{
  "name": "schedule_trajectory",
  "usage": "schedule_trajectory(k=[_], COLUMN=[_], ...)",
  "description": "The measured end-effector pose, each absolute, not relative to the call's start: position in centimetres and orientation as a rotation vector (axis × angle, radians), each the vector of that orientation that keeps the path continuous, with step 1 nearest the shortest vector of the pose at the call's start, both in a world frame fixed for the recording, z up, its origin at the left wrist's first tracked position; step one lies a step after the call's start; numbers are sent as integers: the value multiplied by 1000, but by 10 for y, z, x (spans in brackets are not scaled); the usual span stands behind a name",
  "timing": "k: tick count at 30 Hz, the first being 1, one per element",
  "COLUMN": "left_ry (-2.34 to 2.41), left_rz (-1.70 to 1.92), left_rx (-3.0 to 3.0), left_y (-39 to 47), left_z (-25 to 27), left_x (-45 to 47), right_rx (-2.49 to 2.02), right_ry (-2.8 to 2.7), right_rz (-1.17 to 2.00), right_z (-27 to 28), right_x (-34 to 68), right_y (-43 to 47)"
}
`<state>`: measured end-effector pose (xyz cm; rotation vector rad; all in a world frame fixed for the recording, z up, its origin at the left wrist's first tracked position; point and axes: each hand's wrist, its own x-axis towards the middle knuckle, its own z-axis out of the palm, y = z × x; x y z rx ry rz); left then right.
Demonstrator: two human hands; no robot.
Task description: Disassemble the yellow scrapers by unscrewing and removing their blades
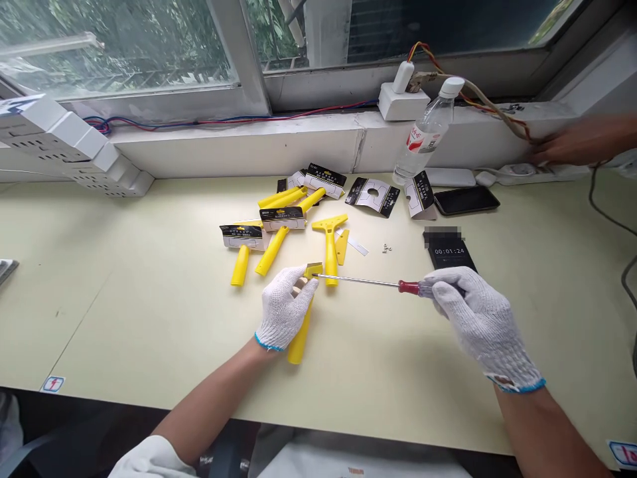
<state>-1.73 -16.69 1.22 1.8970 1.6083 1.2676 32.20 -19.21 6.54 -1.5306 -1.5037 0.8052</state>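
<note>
My left hand [283,307], in a white knit glove with a blue cuff, is closed around a yellow scraper [300,340] near its head. The scraper's handle points towards me. My gloved right hand [480,320] grips the handle of a screwdriver [368,281] with a long metal shaft and a red collar. Its tip meets the scraper's head beside my left fingers. Just beyond lies another yellow scraper [329,245], with a loose yellow cover piece [341,247] and a thin metal blade [356,244] beside it. Several small screws [387,248] lie to the right.
Several yellow scrapers with black-and-white cards [282,219] lie at the back left. Loose cards [373,196], a water bottle [423,136], a black phone [466,200] and a timer screen [450,252] stand or lie further right. Another person's blurred hand [572,141] reaches in near a power strip.
</note>
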Motion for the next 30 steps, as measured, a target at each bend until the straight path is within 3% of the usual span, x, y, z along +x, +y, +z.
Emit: schedule_trajectory(k=[6, 11, 15, 20, 25, 30], left_ry=[1622, 1636, 1643, 1624, 1643, 1684], left_rz=[1270, 1279, 1275, 1288, 1285, 1273], left_rx=[1877, 1886, 1891, 1898, 1887, 1867], left_y=[-166, -164, -164, -164, -163, -160], left_z=[10, 10, 9, 9, 9, 11], left_x=[-18, -19, -20, -20, -20, -23], right_rx=[-1230, -1476, -1705, -1463, -1275, -1481], right_ry=[-1234, -1053, -1417, -1363, -1145, -1268], right_rz=[1072, 1292, 1133, 868, 1112, 1312], right_z=[60, 42, 43, 56, 52, 46], right_x=[314, 316, 317, 311, 310, 320], right_y=[-189, -185, -187, -189, -187, -182])
